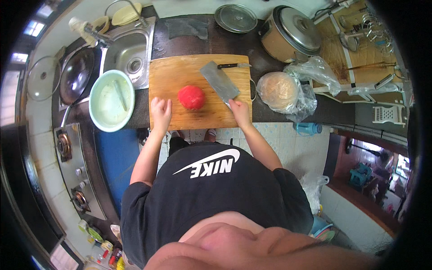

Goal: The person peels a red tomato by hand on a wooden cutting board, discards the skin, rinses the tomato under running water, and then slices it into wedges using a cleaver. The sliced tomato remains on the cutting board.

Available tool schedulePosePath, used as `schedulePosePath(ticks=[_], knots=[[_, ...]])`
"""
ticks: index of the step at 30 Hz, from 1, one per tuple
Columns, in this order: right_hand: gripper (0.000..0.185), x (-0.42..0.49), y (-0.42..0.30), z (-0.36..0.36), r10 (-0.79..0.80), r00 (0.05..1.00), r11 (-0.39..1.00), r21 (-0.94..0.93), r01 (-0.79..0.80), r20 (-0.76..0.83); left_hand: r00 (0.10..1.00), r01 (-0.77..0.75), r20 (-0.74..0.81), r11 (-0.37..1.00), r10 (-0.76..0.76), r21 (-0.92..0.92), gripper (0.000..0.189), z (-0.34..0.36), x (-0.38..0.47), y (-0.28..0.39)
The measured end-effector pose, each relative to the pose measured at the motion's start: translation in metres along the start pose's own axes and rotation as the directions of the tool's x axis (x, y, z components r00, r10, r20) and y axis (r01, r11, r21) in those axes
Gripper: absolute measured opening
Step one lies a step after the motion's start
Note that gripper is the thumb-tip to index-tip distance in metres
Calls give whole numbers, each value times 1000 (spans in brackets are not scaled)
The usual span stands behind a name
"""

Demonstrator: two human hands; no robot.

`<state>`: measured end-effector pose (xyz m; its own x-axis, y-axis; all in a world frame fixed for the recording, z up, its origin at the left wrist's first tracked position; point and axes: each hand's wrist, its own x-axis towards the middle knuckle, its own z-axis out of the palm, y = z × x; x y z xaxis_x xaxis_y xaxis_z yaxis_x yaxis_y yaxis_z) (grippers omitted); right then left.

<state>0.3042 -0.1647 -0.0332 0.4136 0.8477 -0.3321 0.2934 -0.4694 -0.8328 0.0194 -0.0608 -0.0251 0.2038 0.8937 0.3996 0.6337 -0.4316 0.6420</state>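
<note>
On the wooden cutting board (pixel 168 74) lies a round, bright red lump of food (pixel 191 97) with a smooth, shiny surface; its exact kind is unclear. My right hand (pixel 240 111) grips the handle of a cleaver (pixel 220 81) near the board's right edge. The broad metal blade points up and left, beside the red lump without touching it. A small knife with a black handle (pixel 228 66) rests past the cleaver at the board's far right. At the left edge, my left hand (pixel 161 113) is curled into a fist, apart from the red lump, with nothing visible in it.
Left of the board stand a pale green basin (pixel 111 109) holding a long utensil, a steel sink (pixel 126 54), a wok (pixel 77 75) and a gas stove (pixel 79 172). To the right are a plastic-wrapped round bundle (pixel 278 90), a large cooker (pixel 292 33) and a glass lid (pixel 236 17).
</note>
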Motion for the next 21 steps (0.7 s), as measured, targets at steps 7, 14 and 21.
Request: schedulePosePath(ticks=[7,14,21], knots=[[24,29,-30,27,-445,895,887,144,438,25,979,89,166,978,-121,188,24,-11,53,21],[101,1,-68,-9,-661,635,23,857,-515,400,929,33,368,999,-36,15,74,-23,48,27],[90,-43,-124,11,-507,838,57,978,-203,203,829,-381,323,884,457,-272,58,12,46,99]])
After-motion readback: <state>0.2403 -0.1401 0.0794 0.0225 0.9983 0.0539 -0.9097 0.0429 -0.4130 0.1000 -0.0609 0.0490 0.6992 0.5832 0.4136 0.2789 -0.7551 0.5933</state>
